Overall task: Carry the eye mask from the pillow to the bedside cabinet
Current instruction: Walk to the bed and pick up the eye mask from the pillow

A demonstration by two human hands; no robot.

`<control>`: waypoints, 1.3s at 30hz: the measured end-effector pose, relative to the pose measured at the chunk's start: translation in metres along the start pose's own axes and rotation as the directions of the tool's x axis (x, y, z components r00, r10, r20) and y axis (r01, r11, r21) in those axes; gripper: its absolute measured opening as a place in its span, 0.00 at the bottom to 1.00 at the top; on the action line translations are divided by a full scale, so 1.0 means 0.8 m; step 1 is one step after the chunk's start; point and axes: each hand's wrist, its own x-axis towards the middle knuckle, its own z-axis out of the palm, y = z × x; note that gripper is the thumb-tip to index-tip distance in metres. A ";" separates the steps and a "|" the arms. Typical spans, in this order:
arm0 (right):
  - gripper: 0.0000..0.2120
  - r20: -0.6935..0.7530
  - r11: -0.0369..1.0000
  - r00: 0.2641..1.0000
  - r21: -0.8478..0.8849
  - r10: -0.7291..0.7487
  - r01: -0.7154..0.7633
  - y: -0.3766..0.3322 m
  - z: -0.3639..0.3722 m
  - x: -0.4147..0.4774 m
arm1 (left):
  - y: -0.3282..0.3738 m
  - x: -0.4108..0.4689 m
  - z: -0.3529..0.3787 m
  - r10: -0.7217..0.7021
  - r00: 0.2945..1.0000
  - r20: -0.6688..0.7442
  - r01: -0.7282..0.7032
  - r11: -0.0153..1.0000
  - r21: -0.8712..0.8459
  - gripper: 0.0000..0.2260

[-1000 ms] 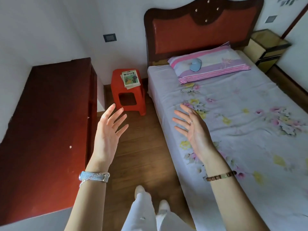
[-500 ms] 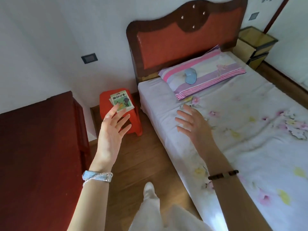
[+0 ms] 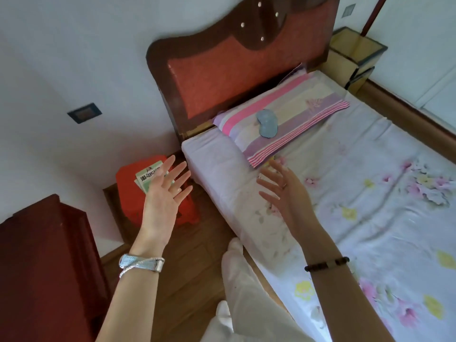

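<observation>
A dark red wooden cabinet (image 3: 47, 262) stands left of the left hand (image 3: 162, 201), which hangs empty with fingers spread wide over a red plastic stool (image 3: 138, 191) bearing a green booklet (image 3: 148, 176). The right hand (image 3: 286, 196), likewise splayed and holding nothing, hovers above the floral bedsheet (image 3: 357, 218). Beyond its fingertips, apart from them, the soft blue-grey eye mask (image 3: 267, 122) lies on the pink-and-purple striped pillow (image 3: 296, 112). Far right stands the yellow bedside cabinet (image 3: 355, 58).

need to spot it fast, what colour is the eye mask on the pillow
Pale grey-blue eye mask, plain; head view.
</observation>
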 end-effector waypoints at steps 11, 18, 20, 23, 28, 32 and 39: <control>0.15 -0.132 0.998 0.990 0.039 0.050 -0.045 -0.063 -0.006 0.216 | -0.008 0.251 0.087 -0.117 0.987 0.110 0.107 0.989 0.099 0.18; 0.18 -0.208 0.997 0.975 0.011 0.078 -0.077 -0.075 -0.034 0.348 | -0.038 0.388 0.150 -0.278 0.946 0.166 0.235 0.943 0.236 0.19; 0.18 -0.241 0.996 0.966 0.006 0.092 -0.094 -0.069 -0.044 0.384 | -0.064 0.430 0.166 -0.329 0.930 0.165 0.280 0.923 0.263 0.17; 0.17 -0.297 0.989 0.944 0.017 0.145 -0.146 -0.052 -0.061 0.441 | -0.118 0.495 0.189 -0.403 0.900 0.167 0.345 0.891 0.296 0.15; 0.14 -0.375 0.974 0.899 0.062 0.226 -0.219 -0.010 -0.089 0.528 | -0.221 0.590 0.216 -0.504 0.848 0.163 0.428 0.834 0.349 0.11; 0.12 -0.442 0.959 0.852 0.126 0.282 -0.252 0.036 -0.115 0.594 | -0.301 0.663 0.226 -0.535 0.836 0.123 0.458 0.803 0.382 0.12; 0.16 -0.507 0.955 0.817 0.052 0.277 -0.291 0.120 -0.146 0.669 | -0.397 0.750 0.216 -0.510 0.839 0.187 0.349 0.770 0.535 0.16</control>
